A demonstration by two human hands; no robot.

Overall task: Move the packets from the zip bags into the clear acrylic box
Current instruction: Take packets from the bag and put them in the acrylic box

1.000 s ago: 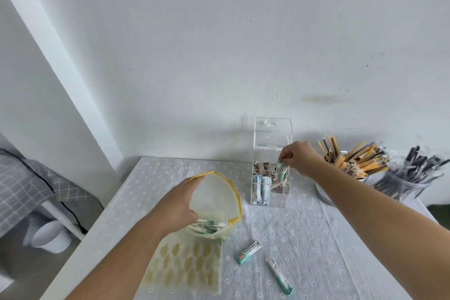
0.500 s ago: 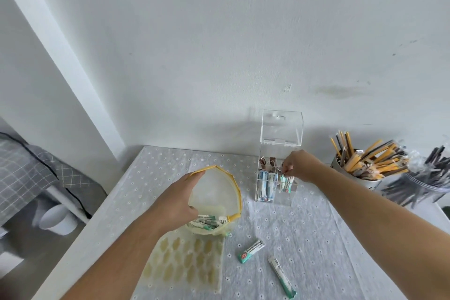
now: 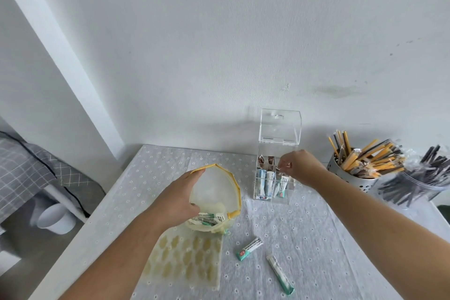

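Lying nearest on the dotted tablecloth point(image 3: 316, 238): two loose packets, one white and green point(image 3: 280, 271), one green with red mark point(image 3: 249, 248), well apart from the box. Beside them, a flat zip bag with yellow pattern point(image 3: 185, 260). Left hand point(image 3: 177, 202) gripping the rim of the yellow-edged zip bag point(image 3: 233, 185), holding its mouth wide; more packets point(image 3: 207, 218) visible inside at the bottom. Farther, right hand point(image 3: 300, 169) over the clear acrylic box point(image 3: 272, 187), fingers curled together; cannot tell if pinching something. Lid point(image 3: 280, 126) standing up, open. Several packets upright inside the box. At far right, metal holder point(image 3: 341, 170) full of sticks.
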